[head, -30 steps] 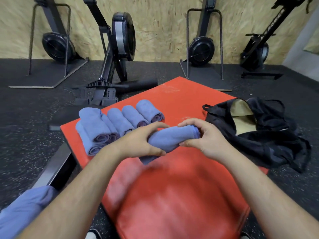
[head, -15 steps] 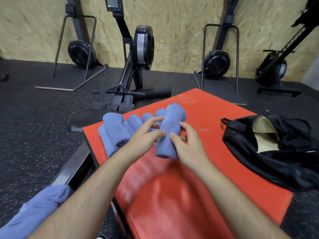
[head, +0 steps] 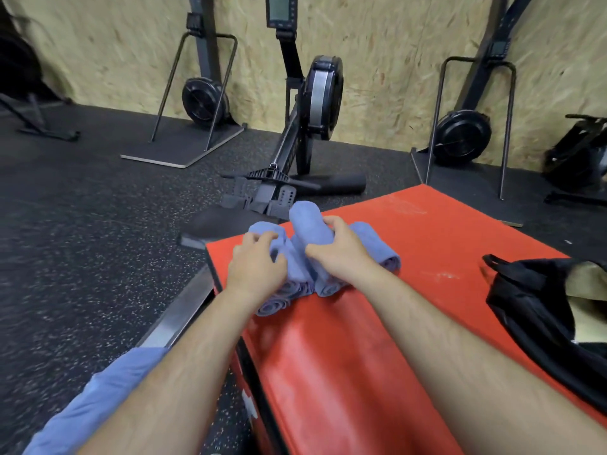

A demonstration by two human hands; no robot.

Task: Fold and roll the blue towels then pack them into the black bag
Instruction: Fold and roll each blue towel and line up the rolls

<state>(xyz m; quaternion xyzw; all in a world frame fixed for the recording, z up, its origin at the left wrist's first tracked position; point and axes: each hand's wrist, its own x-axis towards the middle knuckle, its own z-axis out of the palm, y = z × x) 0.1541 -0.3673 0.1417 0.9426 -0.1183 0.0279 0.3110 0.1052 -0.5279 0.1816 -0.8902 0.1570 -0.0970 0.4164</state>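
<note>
The red mat (head: 427, 290) carries the black bag (head: 532, 307), which lies open at its right edge, and a row of rolled blue towels (head: 377, 244) at its far left corner. The right hand (head: 338, 254) grips the newest roll (head: 308, 221), fingers curled over its top, and it sits among the row. The left hand (head: 256, 267) curls its fingers over the leftmost rolls. Half a second earlier both hands held this roll in front of the row; the left hand has since let go of it.

Both bare forearms stretched forward, side by side; right hand (head: 338, 254) wraps a towel roll (head: 308, 221), left hand (head: 256, 266) (fingers clawed) seems to clutch another.
</note>
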